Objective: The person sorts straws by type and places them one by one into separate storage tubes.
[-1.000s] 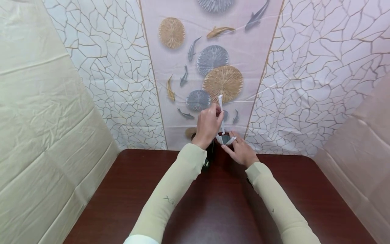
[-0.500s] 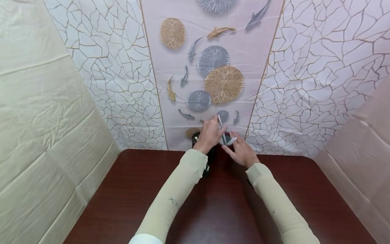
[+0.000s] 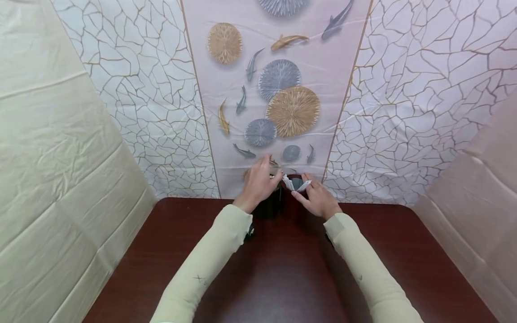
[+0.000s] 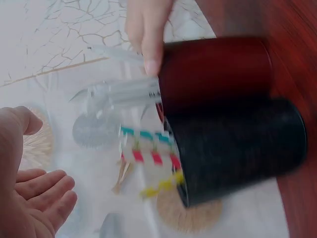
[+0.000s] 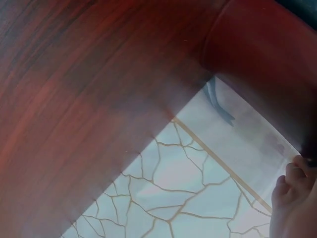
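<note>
A dark red cup point(image 4: 218, 74) and a black cup point(image 4: 242, 148) stand side by side at the back of the table. My right hand point(image 3: 318, 198) holds the red cup at its rim, thumb on the near side and fingers on the far side. White paper-wrapped sticks point(image 4: 124, 94) poke out of the red cup. Red-and-white and teal-and-white striped straws point(image 4: 153, 146) and a yellow patterned straw point(image 4: 161, 187) stick out of the black cup. My left hand point(image 3: 258, 181), holding nothing, hovers by the black cup's mouth with its fingers loosely extended.
The dark reddish wooden table point(image 3: 278, 278) stretches toward me. Behind the cups hangs a cloth point(image 3: 307, 161) printed with fish and round shapes. Cream cloth walls point(image 3: 60, 179) flank the table on both sides.
My left hand has lowered a long white wrapped stick into the red cup, let it go and moved left to the black cup. The right hand has stayed on the red cup.
</note>
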`<state>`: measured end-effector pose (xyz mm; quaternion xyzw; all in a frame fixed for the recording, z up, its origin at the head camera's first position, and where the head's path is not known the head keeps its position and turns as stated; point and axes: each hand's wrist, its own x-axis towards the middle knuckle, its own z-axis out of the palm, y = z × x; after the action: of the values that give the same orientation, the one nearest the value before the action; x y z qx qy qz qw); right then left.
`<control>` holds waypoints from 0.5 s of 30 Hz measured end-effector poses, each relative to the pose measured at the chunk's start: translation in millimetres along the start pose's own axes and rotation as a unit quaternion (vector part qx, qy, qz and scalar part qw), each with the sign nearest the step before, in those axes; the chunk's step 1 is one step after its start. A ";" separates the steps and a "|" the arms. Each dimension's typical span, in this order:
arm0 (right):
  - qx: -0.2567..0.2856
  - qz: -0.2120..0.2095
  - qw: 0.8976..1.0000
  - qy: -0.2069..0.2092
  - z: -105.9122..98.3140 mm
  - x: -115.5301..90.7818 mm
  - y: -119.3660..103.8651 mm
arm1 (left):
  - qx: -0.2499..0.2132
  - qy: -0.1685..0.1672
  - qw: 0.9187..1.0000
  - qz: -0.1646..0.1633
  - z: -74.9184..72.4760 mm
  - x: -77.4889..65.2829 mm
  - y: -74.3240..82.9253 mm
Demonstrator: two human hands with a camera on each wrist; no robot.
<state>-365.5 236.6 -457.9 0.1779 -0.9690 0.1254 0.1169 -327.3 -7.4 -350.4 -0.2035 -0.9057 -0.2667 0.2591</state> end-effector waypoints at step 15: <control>-0.030 0.009 0.998 -0.047 -36.5 -9.5 -1.5 | 0.138 -0.075 0.980 0.124 -48.3 -43.2 -42.2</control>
<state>-349.7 248.7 -425.8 0.1715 -0.9783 0.0892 0.0751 -297.5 -78.4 -356.3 -0.2961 -0.9183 -0.0887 0.2474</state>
